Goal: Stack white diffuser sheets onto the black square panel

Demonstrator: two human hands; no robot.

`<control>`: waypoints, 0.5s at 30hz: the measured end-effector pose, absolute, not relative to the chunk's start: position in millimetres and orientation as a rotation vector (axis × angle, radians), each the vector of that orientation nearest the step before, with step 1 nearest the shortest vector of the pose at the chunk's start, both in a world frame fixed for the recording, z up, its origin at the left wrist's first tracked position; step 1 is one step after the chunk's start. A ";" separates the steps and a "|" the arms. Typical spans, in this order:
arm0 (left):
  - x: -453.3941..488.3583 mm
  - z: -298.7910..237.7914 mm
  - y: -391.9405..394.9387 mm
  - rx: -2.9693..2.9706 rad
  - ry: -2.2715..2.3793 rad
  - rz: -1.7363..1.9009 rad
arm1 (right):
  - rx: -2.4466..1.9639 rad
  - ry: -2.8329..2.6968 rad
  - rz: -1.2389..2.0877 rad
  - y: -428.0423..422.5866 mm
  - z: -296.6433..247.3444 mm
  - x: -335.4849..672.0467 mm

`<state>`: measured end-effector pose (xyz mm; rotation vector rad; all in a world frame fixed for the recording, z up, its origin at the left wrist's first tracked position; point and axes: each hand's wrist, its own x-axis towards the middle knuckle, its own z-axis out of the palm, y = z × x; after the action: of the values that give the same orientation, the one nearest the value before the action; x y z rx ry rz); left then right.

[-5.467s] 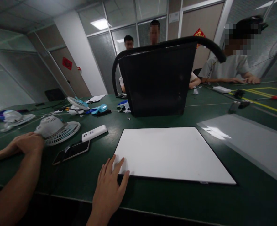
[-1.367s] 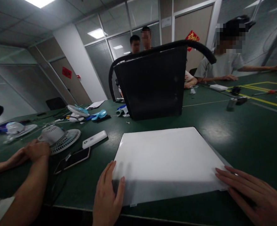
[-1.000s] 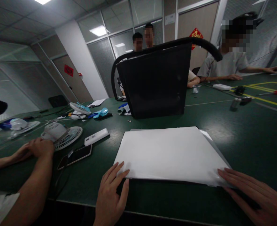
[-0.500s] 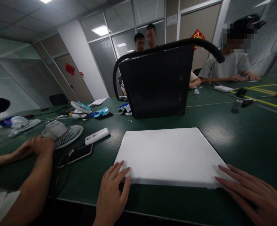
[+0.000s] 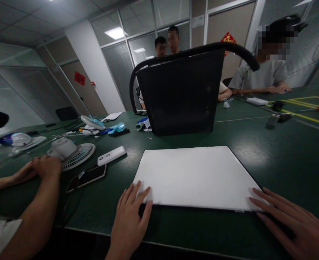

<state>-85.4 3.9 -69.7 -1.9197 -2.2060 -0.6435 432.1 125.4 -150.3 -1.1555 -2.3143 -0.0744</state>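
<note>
A flat white sheet or panel (image 5: 194, 177) with thin black edges lies on the green table in front of me; I cannot tell its exact kind. My left hand (image 5: 132, 216) rests at its near left corner, fingers spread and fingertips on the white surface. At the near right corner is my right hand (image 5: 292, 216), its fingers stretched out with the tips over the panel's edge. Neither hand is closed around anything. A small pale tab (image 5: 239, 211) pokes out from the panel's near edge towards the right.
Beyond the panel stands a large black panel (image 5: 181, 94) with a black foam tube (image 5: 240, 50) along its top. To the left lie a phone (image 5: 90, 177), a white power-bank-like device (image 5: 111, 156) and a fan (image 5: 79, 157) beside a co-worker's hands (image 5: 47, 166). Another person (image 5: 259, 77) sits far right.
The white layer's near edge now sits further back, and a black border shows there instead of a pale strip. My hands have barely moved and stay at the two near corners.
</note>
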 end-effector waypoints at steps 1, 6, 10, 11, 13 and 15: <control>-85.5 -70.0 3.8 -1.919 -2.212 -0.637 | -1.158 -2.325 -0.094 125.5 -151.2 432.7; -85.5 -70.5 4.5 -1.898 -2.204 -0.653 | -1.161 -2.345 -0.147 126.4 -150.6 431.3; -84.8 -68.7 4.6 -1.893 -2.212 -0.666 | -1.137 -2.361 -0.202 126.5 -146.2 428.7; -84.6 -68.1 4.5 -1.896 -2.215 -0.666 | -1.136 -2.372 -0.208 126.6 -145.2 428.5; -84.0 -67.3 4.4 -1.906 -2.217 -0.669 | -1.140 -2.378 -0.212 127.1 -144.0 428.9; -83.6 -67.0 4.4 -1.916 -2.217 -0.674 | -1.146 -2.373 -0.200 127.9 -144.4 429.9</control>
<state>-83.6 4.4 -67.0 -1.9160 -2.2168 -0.6741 429.9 127.9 -144.4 -1.1465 -2.3733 -0.1995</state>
